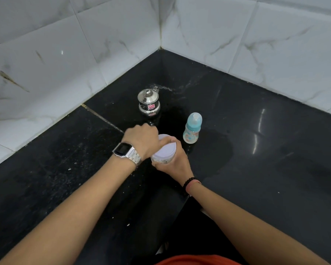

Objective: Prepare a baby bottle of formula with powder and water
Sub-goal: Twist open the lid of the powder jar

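A clear round powder jar with a white lid (165,149) stands on the black counter in front of me. My right hand (175,159) wraps around the jar's body from the right. My left hand (143,139), with a metal wristwatch, grips the lid's left edge from above. A baby bottle (192,129) with a pale blue cap and collar stands upright just beyond the jar to the right, untouched. A small steel kettle with a lid and spout (149,102) stands farther back, near the corner.
The black stone counter (256,159) runs into a corner of white marble-pattern wall tiles (237,35). A seam in the counter (103,119) crosses on the left. White specks lie scattered on the counter's left side.
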